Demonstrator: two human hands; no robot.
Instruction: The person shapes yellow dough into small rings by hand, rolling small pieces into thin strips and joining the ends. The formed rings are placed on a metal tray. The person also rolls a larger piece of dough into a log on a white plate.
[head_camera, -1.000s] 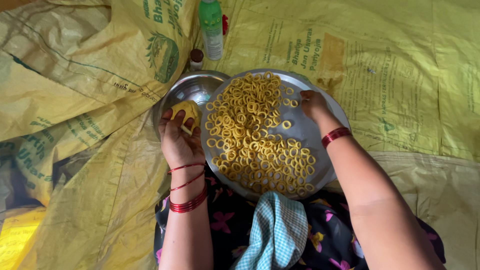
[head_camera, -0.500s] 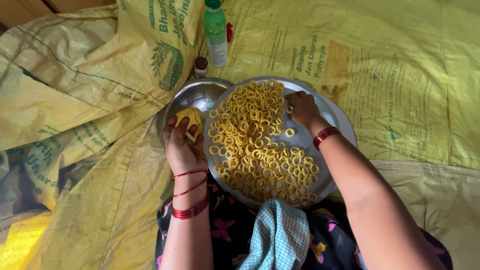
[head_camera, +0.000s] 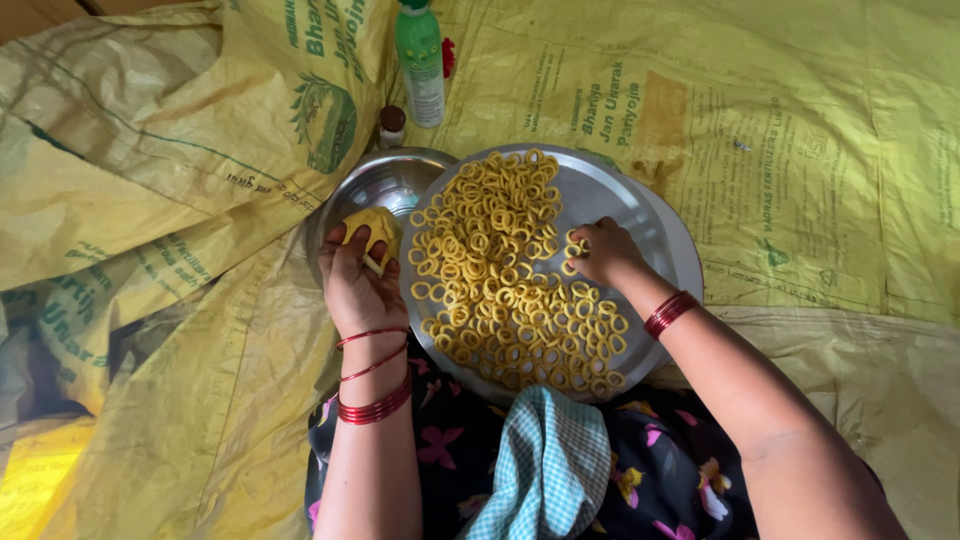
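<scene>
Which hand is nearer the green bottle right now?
Left. The left hand, holding yellow dough, sits below-left of the green bottle; the right hand is farther, over the plate.

Your left hand (head_camera: 358, 285) holds a soft, matt yellow lump of dough (head_camera: 372, 228). Your right hand (head_camera: 603, 252) touches little dough rings (head_camera: 500, 285), smooth and dull, on a shiny metal plate (head_camera: 640, 215). The bowl (head_camera: 375, 185) is shiny metal too. The yellow sacks (head_camera: 160, 180) look like rough woven plastic. The green bottle (head_camera: 420, 60) is glossy plastic. The checked cloth (head_camera: 545, 470) looks soft.
</scene>
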